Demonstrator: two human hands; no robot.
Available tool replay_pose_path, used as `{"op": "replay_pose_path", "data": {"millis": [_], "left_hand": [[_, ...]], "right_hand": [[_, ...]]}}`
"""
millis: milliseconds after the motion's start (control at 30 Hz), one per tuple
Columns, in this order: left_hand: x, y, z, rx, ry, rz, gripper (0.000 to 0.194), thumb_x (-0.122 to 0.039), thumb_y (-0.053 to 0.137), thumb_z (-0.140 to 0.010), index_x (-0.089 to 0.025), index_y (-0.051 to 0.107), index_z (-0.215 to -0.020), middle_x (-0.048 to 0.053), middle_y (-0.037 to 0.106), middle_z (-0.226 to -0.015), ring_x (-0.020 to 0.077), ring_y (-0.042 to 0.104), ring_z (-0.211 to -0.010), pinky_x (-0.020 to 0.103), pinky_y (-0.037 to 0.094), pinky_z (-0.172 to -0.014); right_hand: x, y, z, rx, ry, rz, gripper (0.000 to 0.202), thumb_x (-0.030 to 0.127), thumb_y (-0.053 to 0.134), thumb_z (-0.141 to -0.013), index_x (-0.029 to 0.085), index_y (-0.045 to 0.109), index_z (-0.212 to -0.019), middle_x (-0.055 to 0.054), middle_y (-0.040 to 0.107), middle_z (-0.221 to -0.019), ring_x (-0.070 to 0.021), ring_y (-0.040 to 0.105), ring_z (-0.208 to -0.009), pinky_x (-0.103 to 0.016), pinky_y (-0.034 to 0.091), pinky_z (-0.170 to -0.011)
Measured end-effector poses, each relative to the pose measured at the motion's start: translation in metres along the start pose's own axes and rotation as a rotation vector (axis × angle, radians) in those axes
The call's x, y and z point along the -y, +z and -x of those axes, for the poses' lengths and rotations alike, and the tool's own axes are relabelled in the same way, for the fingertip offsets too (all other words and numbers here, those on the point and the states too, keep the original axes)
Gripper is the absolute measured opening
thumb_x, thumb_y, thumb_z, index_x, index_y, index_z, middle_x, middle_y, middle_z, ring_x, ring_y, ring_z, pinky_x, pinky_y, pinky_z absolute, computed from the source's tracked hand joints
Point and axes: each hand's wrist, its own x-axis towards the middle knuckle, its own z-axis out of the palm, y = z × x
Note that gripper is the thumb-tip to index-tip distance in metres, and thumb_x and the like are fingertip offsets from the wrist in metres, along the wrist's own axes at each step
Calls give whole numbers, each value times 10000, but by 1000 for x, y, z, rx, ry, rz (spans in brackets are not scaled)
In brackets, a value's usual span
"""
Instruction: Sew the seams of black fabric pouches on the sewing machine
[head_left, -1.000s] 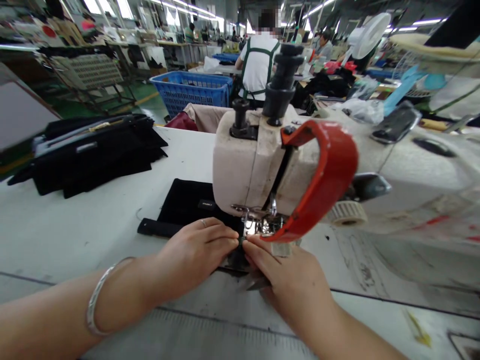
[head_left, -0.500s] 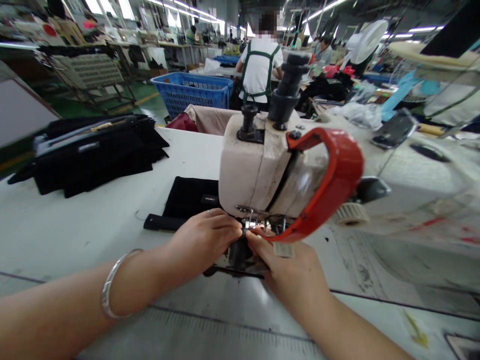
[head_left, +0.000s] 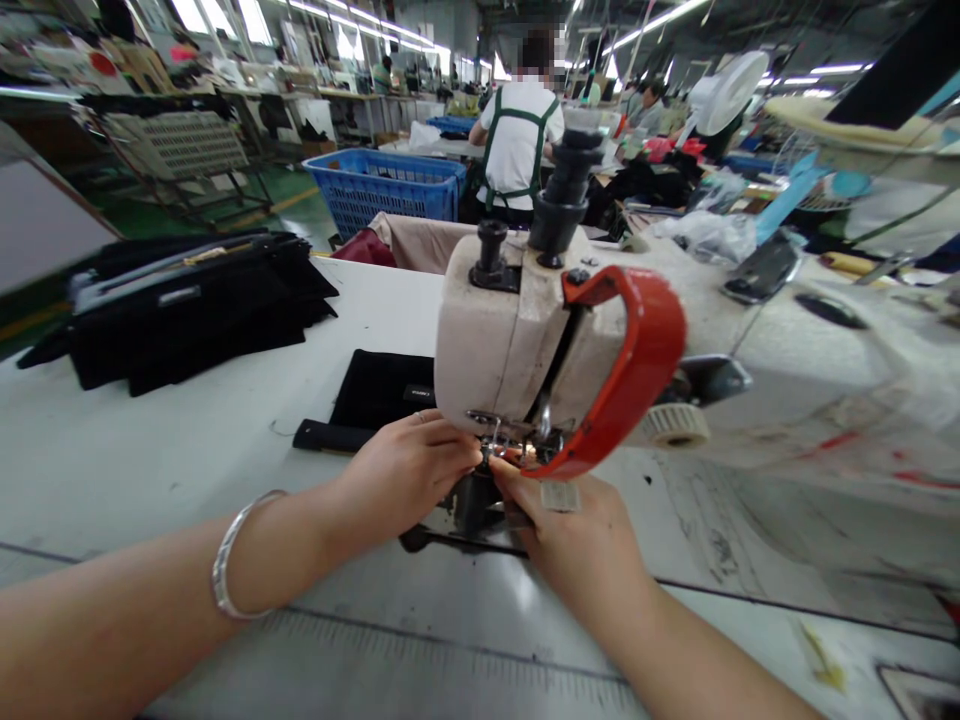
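White worktable [head_left: 187,450] in a busy sewing hall carries a cream sewing machine [head_left: 517,340]. Beneath its needle, left hand [head_left: 405,475] and right hand [head_left: 585,545] pinch soft, light black fabric [head_left: 375,395] with closed fingertips, best gripped at its edges.

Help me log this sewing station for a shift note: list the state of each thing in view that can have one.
left hand: fingertips pinched at the needle area
right hand: fingertips meeting the left's under the machine head
black fabric: flat on the table, partly under the machine
red guard: down over the needle area
silver bangle: on the left wrist
blue basket: upright behind the table
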Motion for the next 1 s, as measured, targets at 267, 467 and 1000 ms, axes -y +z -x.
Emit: {"op": "replay_pose_path", "data": {"millis": [267, 467, 1000], "left_hand": [[1, 0, -1, 29, 4, -31, 238, -131, 480, -978, -165, 707, -916, 48, 744, -976, 177, 686, -962, 305, 537, -939], [-1, 0, 0, 14, -43, -77, 277, -139, 465, -982, -196, 715, -877, 22, 750, -920, 168, 695, -925, 292, 546, -919], [21, 0, 4, -73, 131, -123, 283, -406, 488, -975, -333, 761, -989, -34, 776, -908, 170, 727, -793, 221, 588, -779]], "right_hand": [[0, 1, 1, 16, 21, 23, 356, 48, 502, -740, 188, 746, -959, -91, 750, -882, -191, 637, -591, -284, 528, -526], [-2, 3, 2, 75, 46, -11, 341, 62, 529, -760, 207, 730, -994, -74, 743, -910, -177, 635, -638, -265, 509, -566], [3, 1, -5, 274, 122, 19, 142, 302, 591, -842, 252, 635, -968, 5, 712, -870, -192, 674, -765, -271, 499, -552]]}}
